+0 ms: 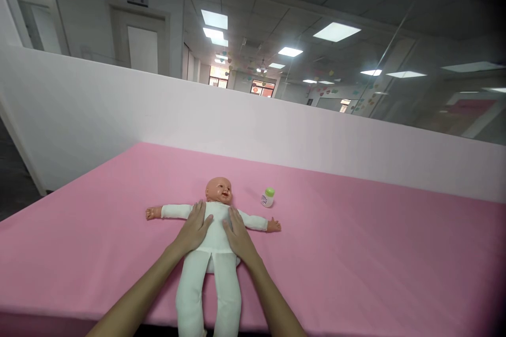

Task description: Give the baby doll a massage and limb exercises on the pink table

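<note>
I am resting my left hand (196,230) and right hand (237,233) flat and open on the doll (215,231), gripping nothing; a bottle (268,198) is standing at its two o'clock.

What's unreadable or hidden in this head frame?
- Doll feet: cut off by the bottom edge.
- Doll's chest: covered by left hand and right hand.
- Bottle label: too small to read.
- Door sign: too small and blurred.

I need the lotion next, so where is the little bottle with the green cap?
In the head view the bottle stands upright on the pink table, right of the doll, near its head and just beyond its outstretched arm, apart from the right hand.
</note>
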### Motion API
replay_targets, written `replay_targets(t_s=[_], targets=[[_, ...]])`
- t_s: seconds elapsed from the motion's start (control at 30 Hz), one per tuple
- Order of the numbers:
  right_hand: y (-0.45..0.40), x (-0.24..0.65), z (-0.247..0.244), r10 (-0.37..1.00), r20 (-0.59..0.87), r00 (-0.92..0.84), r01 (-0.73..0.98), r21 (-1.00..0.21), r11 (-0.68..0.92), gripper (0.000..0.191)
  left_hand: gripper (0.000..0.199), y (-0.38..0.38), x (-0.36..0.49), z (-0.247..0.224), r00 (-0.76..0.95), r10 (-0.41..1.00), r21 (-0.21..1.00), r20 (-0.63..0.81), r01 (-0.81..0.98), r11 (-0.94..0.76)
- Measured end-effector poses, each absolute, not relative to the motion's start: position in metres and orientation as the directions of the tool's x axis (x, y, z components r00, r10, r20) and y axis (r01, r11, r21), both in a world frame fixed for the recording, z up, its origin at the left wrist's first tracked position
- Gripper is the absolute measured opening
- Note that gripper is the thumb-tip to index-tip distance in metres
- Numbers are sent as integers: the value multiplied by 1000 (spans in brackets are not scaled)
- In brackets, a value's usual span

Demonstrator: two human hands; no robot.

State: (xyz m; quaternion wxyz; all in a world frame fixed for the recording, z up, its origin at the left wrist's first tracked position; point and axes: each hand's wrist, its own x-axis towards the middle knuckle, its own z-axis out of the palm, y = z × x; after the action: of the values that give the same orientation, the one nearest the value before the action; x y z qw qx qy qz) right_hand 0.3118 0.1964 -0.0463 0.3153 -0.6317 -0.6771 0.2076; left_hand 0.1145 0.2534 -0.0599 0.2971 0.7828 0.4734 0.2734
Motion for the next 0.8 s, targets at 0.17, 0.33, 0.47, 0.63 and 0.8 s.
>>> replay_targets(t_s=[0.17, 0.33, 0.47, 0.63, 0.8], targets=[[175, 318, -47, 995, 97, -9, 678, -731, 77, 81, 85, 243, 89, -70, 480, 871, 762, 106, 524, -381], [147, 311, -39, 990, 110, -86, 668, -731, 140, 74, 73, 208, 76, -53, 604, 785, 702, 134, 501, -506], [137, 300, -25, 962, 120, -245, 701, -663, 261, 68, 65, 187, 83, -31, 711, 673, 622, 203, 437, -650], [157, 289, -13, 923, 110, -368, 738, -570, 362, 71, 81, 194, 107, -32, 677, 696, 585, 241, 471, -660], [186, 286, -19, 941, 158, -299, 774, -536, 336, 66, 77, 216, 130, -38, 547, 792, 595, 272, 551, -585]])
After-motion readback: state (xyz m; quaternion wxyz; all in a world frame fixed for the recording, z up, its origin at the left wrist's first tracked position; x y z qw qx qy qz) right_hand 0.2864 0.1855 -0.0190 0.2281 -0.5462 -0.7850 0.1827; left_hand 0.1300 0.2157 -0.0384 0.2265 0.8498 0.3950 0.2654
